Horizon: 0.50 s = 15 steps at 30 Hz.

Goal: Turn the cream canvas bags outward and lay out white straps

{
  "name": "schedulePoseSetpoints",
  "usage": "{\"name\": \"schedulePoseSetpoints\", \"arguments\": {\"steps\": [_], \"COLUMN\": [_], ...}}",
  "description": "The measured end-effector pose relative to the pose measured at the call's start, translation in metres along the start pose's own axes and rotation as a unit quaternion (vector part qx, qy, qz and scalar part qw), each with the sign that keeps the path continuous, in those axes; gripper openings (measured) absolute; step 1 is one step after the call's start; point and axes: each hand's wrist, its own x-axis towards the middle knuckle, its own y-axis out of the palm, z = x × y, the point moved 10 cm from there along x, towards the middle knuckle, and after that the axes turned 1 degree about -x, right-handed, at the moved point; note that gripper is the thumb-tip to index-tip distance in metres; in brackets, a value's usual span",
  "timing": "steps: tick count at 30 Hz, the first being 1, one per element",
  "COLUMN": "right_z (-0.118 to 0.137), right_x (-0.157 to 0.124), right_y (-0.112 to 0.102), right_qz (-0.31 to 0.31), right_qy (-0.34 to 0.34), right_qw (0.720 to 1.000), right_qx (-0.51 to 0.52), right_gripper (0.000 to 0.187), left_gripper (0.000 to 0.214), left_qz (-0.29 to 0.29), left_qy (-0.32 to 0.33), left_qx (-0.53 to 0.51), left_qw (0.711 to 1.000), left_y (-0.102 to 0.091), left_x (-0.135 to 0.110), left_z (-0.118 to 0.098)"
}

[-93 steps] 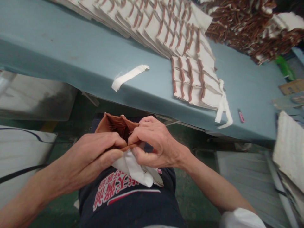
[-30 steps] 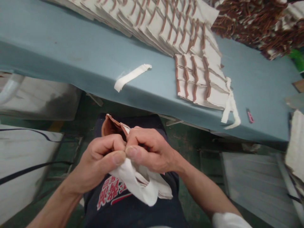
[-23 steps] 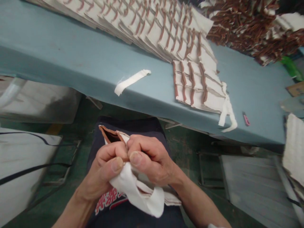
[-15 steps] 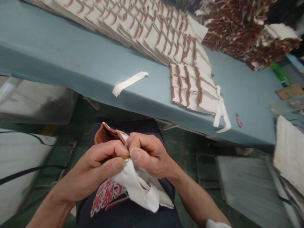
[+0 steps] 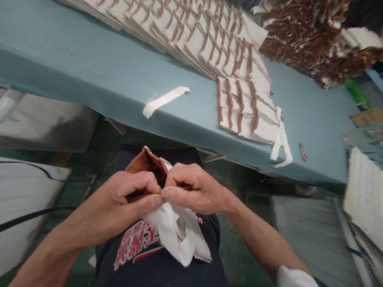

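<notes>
Over my lap, my left hand [image 5: 136, 197] and my right hand [image 5: 193, 189] pinch the edge of a brown-and-white fabric piece [image 5: 140, 161], thumbs and fingertips meeting side by side. Its brown side stands up behind my hands like an open pocket. A white fabric strip [image 5: 179, 249] hangs in a loop below my fingers, with more white layers beside it. My fingers hide the exact spot being pinched. Both hands are closed. Under the fabric lies a dark apron [image 5: 167, 271] with red and white lettering.
On the blue-covered table [image 5: 104, 79] ahead lie rows of stacked white pieces with brown edges [image 5: 239, 107]. A loose white strip [image 5: 166, 101], tied white strips [image 5: 281, 145] and a small pink cutter [image 5: 303, 152] rest near the edge. A brown fabric heap [image 5: 305, 36] stands at back right.
The brown part of the fabric has risen and opened wider behind my hands. My right hand has turned slightly and its forearm shifted right; the white loop has swung a little left.
</notes>
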Motion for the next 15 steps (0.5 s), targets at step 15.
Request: {"name": "schedulePoseSetpoints", "arguments": {"steps": [15], "right_z": [0.011], "right_x": [-0.019], "right_y": [-0.012], "right_qz": [-0.121], "right_qy": [-0.17], "right_qw": [0.976], "right_qx": [-0.062], "right_gripper": [0.049], "left_gripper": [0.06], "left_qz": [0.003], "left_qy": [0.027], "left_qx": [-0.195], "left_qw": [0.98], "left_y": [0.023], "left_x": [-0.013], "left_z": [0.018]}}
